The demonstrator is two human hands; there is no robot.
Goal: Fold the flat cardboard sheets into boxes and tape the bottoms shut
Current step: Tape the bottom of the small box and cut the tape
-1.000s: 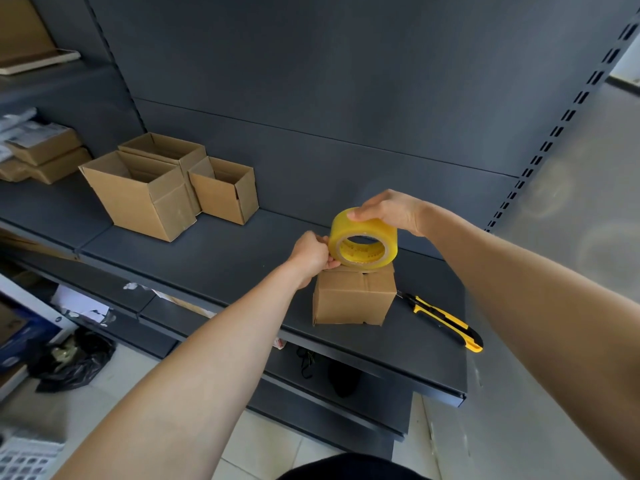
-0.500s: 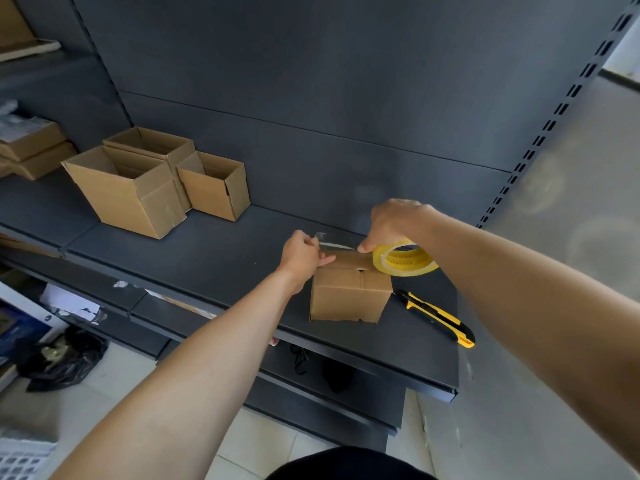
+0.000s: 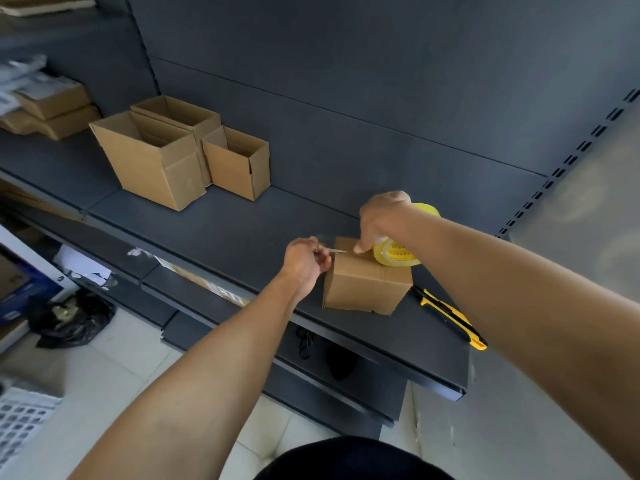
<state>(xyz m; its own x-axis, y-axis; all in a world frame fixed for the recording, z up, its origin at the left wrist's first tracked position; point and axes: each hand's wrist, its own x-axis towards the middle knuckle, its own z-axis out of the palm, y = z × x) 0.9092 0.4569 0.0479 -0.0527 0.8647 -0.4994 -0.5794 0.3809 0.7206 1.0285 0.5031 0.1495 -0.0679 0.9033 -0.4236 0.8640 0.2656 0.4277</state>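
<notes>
The tape roll (image 3: 398, 253) is bright yellow, its inner ring a paler yellow printed with small darker marks. The closed box (image 3: 367, 285) is plain brown cardboard, as are the three open boxes (image 3: 149, 161). The knife (image 3: 450, 317) is yellow and black. Shelf (image 3: 225, 230) and back wall (image 3: 346, 81) are flat dark blue-grey; the post (image 3: 568, 161) carries a row of paired slots. Floor tiles (image 3: 131, 355) are off-white, the bag (image 3: 72, 317) black.

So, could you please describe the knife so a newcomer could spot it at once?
Find the dark shelf, then its right end. The knife lies flat there, just right of the closed box. It is slim, yellow and black, unlike the round yellow tape.
</notes>
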